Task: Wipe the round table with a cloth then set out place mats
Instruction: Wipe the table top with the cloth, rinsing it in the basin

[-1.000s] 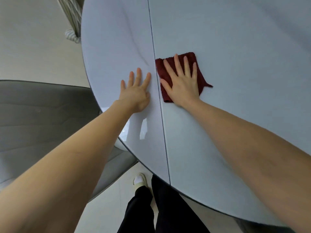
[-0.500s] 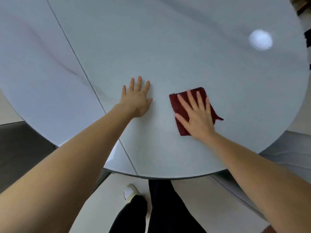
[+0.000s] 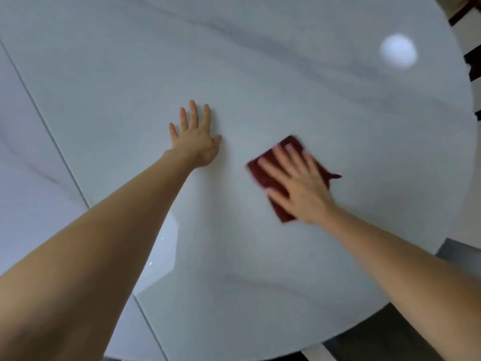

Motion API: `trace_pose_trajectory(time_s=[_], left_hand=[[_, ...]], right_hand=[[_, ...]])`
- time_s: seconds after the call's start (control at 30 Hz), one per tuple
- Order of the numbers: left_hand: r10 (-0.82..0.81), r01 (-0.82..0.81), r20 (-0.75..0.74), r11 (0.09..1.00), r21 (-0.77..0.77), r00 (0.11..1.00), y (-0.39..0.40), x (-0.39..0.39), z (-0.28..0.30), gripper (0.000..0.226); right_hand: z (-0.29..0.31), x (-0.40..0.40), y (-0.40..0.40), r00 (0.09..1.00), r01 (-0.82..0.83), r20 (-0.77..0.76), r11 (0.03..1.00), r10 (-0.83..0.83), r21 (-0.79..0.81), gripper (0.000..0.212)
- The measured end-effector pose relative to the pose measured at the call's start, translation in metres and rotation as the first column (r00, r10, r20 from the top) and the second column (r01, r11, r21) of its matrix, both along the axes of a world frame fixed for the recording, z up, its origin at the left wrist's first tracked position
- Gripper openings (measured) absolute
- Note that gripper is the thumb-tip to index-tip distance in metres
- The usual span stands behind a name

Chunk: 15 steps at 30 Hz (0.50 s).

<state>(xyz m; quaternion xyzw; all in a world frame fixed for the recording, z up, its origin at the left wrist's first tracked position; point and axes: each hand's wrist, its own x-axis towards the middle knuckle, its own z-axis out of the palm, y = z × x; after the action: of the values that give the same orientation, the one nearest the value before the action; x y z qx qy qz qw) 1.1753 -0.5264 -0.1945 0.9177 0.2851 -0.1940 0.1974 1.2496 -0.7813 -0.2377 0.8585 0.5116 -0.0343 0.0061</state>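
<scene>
right hand (image 3: 299,186) flat, fingers straight, pressing dark red cloth (image 3: 263,173) on white worktop (image 3: 286,87), left hand (image 3: 196,143) flat, fingers spread, holding nothing

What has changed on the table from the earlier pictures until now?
The right hand slid the dark red cloth rightward, away from the seam. The left hand also moved right of the seam. Both hands stay flat on the round table; nothing was gripped or released.

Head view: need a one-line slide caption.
Right hand presses a dark red cloth flat on the round table while the left hand rests open beside it.
</scene>
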Motion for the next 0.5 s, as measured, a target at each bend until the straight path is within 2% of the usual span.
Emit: trace_pose_trajectory(time_s=[0.03,0.1,0.13,0.17,0.2,0.23,0.27,0.3,0.37,0.43,0.5], left_hand=[[-0.030,0.030,-0.016,0.999,0.013,0.999,-0.003,0.003,0.000,0.070],[-0.050,0.052,-0.045,0.998,0.034,0.998,0.000,0.026,0.000,0.072],[-0.050,0.052,-0.058,0.998,0.042,0.997,0.002,0.035,0.000,0.072],[-0.041,0.043,-0.065,0.998,0.036,0.997,0.006,0.047,-0.002,0.071],[-0.022,0.024,-0.072,0.999,0.026,0.997,0.008,0.053,-0.003,0.069],[-0.006,0.007,-0.075,1.000,0.013,0.997,0.011,0.062,-0.006,0.068],[0.005,-0.005,-0.087,1.000,0.003,0.996,0.011,0.066,-0.008,0.066],[0.012,-0.011,-0.097,1.000,0.004,0.995,0.012,0.067,-0.011,0.065],[-0.003,0.004,-0.114,1.000,0.007,0.993,0.013,0.069,-0.016,0.066],[-0.010,0.008,-0.120,1.000,-0.023,0.993,0.013,0.070,-0.018,0.069],[-0.012,0.008,-0.115,0.999,-0.035,0.993,0.015,0.072,-0.017,0.071]], right_hand=[[0.000,0.022,0.005,0.976,0.215,0.010,0.976,-0.216,0.014,0.061],[0.003,0.069,0.042,0.807,0.590,-0.028,0.807,-0.589,0.037,0.063],[0.003,0.079,0.066,0.723,0.691,-0.039,0.722,-0.690,0.046,0.064],[0.000,0.084,0.089,0.705,0.709,-0.048,0.703,-0.707,0.061,0.065],[-0.003,0.078,0.104,0.758,0.651,-0.050,0.752,-0.650,0.105,0.066],[-0.005,0.072,0.113,0.859,0.512,-0.051,0.847,-0.510,0.140,0.066],[-0.007,0.061,0.111,0.952,0.304,-0.035,0.939,-0.303,0.159,0.063],[-0.007,0.052,0.100,0.996,0.094,-0.023,0.982,-0.091,0.167,0.061],[-0.004,0.053,0.062,0.984,-0.166,-0.050,0.978,0.173,0.127,0.061],[-0.003,0.074,0.031,0.978,-0.204,-0.016,0.974,0.206,0.095,0.062],[-0.004,0.105,0.030,0.999,0.032,0.037,0.998,-0.034,0.062,0.063]])
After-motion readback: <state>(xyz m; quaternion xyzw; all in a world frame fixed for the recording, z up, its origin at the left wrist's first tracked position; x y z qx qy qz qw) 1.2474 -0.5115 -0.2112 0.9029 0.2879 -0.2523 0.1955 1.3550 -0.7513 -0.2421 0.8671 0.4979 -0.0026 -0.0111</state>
